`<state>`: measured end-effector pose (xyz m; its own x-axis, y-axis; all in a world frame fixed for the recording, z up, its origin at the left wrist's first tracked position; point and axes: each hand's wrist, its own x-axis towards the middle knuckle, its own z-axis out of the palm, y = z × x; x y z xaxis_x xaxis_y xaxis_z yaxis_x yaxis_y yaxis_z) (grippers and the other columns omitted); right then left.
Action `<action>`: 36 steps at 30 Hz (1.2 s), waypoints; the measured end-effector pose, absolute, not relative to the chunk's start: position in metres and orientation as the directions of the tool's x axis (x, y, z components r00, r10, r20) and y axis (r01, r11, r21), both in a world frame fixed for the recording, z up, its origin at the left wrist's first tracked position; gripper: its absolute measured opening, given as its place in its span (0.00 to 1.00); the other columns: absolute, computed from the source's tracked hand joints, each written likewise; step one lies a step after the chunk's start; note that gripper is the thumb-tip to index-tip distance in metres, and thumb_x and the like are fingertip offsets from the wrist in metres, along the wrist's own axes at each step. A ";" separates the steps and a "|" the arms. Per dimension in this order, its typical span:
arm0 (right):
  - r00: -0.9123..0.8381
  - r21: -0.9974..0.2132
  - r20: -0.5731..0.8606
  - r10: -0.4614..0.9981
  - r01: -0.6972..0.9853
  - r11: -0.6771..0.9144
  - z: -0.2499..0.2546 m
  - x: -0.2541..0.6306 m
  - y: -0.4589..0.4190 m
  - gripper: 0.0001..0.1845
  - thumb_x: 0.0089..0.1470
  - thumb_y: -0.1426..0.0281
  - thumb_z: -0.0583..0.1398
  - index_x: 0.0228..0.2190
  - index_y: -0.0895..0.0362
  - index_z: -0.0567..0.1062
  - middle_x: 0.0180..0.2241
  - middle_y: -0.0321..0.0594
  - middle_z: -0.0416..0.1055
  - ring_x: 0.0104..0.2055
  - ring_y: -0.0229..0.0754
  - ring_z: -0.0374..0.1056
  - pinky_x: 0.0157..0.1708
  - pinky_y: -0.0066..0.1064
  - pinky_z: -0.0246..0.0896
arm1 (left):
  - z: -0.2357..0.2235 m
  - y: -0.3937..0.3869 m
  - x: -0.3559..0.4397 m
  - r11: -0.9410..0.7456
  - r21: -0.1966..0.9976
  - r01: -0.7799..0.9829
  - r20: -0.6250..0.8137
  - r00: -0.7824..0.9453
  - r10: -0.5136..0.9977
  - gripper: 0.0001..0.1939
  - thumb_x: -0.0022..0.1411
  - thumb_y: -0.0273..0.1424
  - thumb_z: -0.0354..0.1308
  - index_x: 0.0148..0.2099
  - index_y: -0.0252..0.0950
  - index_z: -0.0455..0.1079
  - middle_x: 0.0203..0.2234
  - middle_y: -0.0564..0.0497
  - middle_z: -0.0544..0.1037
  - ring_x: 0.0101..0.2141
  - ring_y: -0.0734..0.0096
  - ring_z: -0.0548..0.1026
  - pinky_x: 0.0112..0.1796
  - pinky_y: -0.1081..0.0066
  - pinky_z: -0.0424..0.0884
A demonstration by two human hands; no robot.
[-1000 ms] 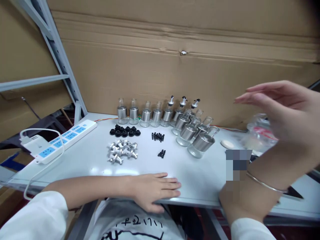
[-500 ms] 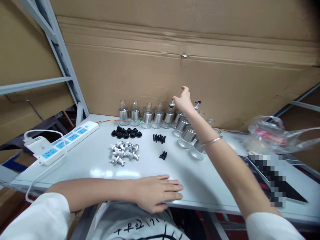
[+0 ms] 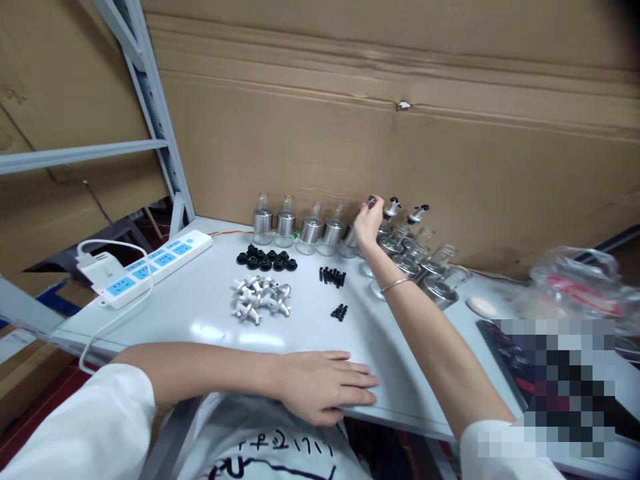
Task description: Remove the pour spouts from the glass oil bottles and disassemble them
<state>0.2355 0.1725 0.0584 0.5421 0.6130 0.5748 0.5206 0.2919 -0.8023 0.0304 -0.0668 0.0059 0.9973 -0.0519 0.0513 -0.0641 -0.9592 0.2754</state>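
My left hand (image 3: pixel 325 387) lies flat and open on the near edge of the white table (image 3: pixel 210 320), holding nothing. My right hand (image 3: pixel 367 223) reaches to the back row of small glass bottles with metal collars (image 3: pixel 300 230) and has its fingers closed on the black-and-silver pourer top of one bottle (image 3: pixel 371 201). Two more bottles with pourer tops (image 3: pixel 405 217) stand just right of it. In front lie a pile of black caps (image 3: pixel 267 259), a heap of silver spouts (image 3: pixel 257 300) and two small groups of black plugs (image 3: pixel 333 275).
A white power strip with blue sockets (image 3: pixel 150 263) lies at the table's left. More collared bottles (image 3: pixel 430 270) cluster at the back right, by a small beige pad (image 3: pixel 480 306) and a crumpled plastic bag (image 3: pixel 575 283). Cardboard sheets stand behind; a metal rack upright (image 3: pixel 155 120) rises at left.
My right hand swung from raised at the right, across to the back row, and closed on a bottle's pourer top. The left hand stayed flat. The view shifted left.
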 end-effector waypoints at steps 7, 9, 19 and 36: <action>0.485 -0.616 0.787 0.380 0.636 0.464 0.065 0.224 0.150 0.14 0.59 0.70 0.44 0.45 0.56 0.61 0.41 0.45 0.63 0.44 0.42 0.64 0.53 0.41 0.55 | 0.029 -0.039 0.027 -0.986 0.137 0.092 0.253 0.959 0.124 0.17 0.66 0.32 0.43 0.47 0.32 0.70 0.44 0.43 0.77 0.49 0.61 0.71 0.50 0.62 0.65; 0.468 -0.613 0.789 0.398 0.635 0.470 0.073 0.221 0.143 0.13 0.59 0.70 0.44 0.44 0.56 0.61 0.39 0.43 0.63 0.42 0.42 0.64 0.52 0.40 0.56 | 0.046 -0.005 0.019 -0.933 0.130 0.336 0.332 0.872 0.360 0.14 0.65 0.29 0.45 0.46 0.33 0.71 0.44 0.42 0.76 0.48 0.59 0.70 0.49 0.60 0.64; 0.382 -0.720 0.693 0.611 0.413 0.559 0.083 0.178 0.130 0.09 0.60 0.68 0.45 0.41 0.54 0.61 0.30 0.36 0.66 0.29 0.37 0.64 0.36 0.31 0.62 | 0.061 0.139 -0.006 -0.571 0.581 0.580 0.003 0.700 0.714 0.27 0.63 0.34 0.48 0.64 0.34 0.56 0.46 0.45 0.75 0.43 0.68 0.73 0.45 0.73 0.67; 0.379 -0.691 0.722 0.579 0.432 0.580 0.087 0.199 0.123 0.07 0.59 0.66 0.46 0.38 0.53 0.60 0.30 0.37 0.66 0.30 0.38 0.65 0.36 0.31 0.62 | 0.072 0.160 -0.056 -0.489 0.378 0.786 -0.087 0.556 0.827 0.26 0.57 0.40 0.53 0.57 0.36 0.67 0.40 0.48 0.78 0.37 0.68 0.75 0.41 0.75 0.66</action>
<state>0.1994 0.1230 0.0874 0.3787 0.5788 0.7222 0.4316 0.5799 -0.6910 -0.0563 0.1596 0.0718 0.5559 0.8267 -0.0867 0.7863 -0.4891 0.3775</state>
